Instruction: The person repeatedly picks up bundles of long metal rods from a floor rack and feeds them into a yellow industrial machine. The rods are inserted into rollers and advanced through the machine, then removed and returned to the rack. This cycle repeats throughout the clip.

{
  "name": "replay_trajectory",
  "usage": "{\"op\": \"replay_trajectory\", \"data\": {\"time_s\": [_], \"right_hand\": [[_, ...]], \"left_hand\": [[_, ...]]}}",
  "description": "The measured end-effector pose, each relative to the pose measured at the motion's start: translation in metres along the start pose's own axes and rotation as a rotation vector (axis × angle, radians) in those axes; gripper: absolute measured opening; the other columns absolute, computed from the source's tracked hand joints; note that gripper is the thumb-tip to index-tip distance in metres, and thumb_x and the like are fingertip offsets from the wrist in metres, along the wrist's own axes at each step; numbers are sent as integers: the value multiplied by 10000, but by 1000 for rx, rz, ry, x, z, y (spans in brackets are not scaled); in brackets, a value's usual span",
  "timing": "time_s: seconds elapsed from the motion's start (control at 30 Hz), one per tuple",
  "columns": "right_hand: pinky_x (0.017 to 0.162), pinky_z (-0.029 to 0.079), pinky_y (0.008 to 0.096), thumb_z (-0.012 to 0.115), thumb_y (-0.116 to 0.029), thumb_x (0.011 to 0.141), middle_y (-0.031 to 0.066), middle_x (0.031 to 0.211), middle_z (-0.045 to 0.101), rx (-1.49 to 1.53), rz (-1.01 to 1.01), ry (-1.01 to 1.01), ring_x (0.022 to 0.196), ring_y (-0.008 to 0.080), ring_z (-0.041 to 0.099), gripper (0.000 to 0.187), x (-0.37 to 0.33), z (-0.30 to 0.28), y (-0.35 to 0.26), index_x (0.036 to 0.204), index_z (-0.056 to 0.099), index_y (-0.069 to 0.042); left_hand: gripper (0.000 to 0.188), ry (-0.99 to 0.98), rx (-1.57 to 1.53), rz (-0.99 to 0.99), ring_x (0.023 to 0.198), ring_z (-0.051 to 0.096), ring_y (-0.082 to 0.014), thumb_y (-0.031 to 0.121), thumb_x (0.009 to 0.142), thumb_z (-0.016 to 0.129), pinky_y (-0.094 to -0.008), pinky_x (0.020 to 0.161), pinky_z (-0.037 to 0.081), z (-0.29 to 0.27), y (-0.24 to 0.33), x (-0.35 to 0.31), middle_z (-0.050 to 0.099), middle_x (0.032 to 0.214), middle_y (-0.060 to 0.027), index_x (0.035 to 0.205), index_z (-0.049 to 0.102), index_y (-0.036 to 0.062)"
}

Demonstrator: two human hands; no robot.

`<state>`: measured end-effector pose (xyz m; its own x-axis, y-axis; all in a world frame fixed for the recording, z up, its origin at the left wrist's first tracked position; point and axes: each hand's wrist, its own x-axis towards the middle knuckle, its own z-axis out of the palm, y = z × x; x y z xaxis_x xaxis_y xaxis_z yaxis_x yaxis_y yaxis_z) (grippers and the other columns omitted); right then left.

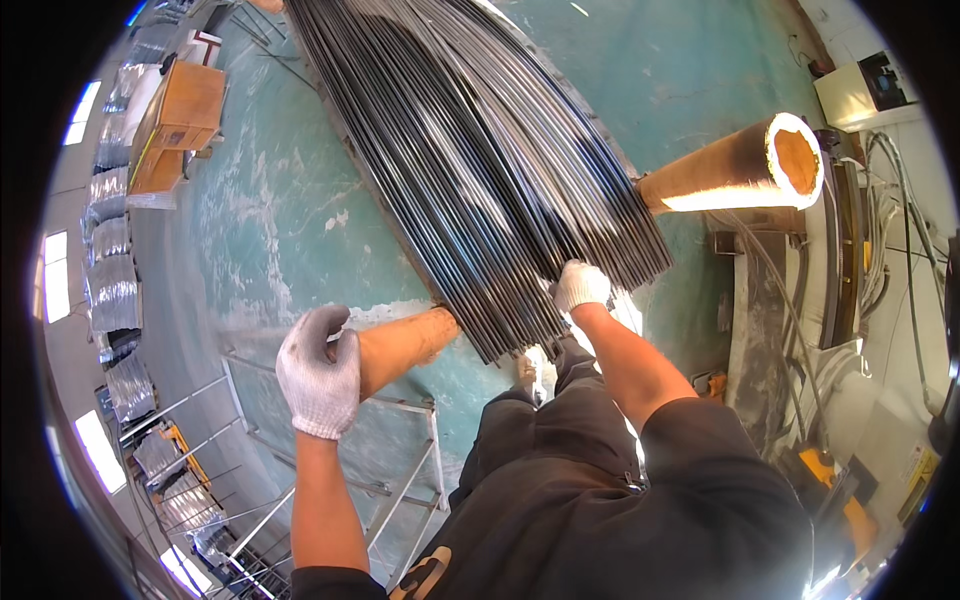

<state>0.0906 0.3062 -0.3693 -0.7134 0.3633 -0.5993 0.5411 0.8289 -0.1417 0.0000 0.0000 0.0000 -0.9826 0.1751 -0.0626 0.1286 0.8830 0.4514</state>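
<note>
A wide bed of long, thin dark rods (440, 170) stretches away from me, its near ends fanned just in front of my legs. My right hand (583, 287), in a white knit glove, is closed at the near rod ends, right of the middle; its fingertips are partly hidden. My left hand (320, 375) wears a white glove with grey fingers. It is held up at the left, fingers curved and thumb apart, with nothing visible in it. Behind it, a brown cardboard tube (410, 348) reaches to the left edge of the rods; I cannot tell whether the hand touches it.
A thick brown tube (725, 170) sticks out right of the rods. Metal frame bars (410, 470) stand at the lower left. Cardboard boxes (185, 115) are at the far left. Cables and machinery (850, 240) line the right side. Below lies a worn green floor (265, 230).
</note>
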Motion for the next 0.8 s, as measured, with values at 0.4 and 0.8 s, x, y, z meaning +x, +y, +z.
{"op": "replay_trajectory", "data": {"time_s": [0.4,0.8], "right_hand": [[906,648,442,911,-513,880,232,992,824,422,-227,-100,964,388,813,602,20,9,21,1143,816,21],[888,563,353,650,-501,1165,122,1090,729,1354,-148,-354,940,183,654,603,-95,-79,-13,1292,708,86]], "left_hand": [[209,60,23,28,977,816,-335,9,904,719,-405,860,641,-2,-2,-2,802,1048,-179,1105,775,-9],[148,178,236,611,1017,779,-334,87,919,771,-501,935,608,10,27,-32,802,1046,-138,1066,783,84]]}}
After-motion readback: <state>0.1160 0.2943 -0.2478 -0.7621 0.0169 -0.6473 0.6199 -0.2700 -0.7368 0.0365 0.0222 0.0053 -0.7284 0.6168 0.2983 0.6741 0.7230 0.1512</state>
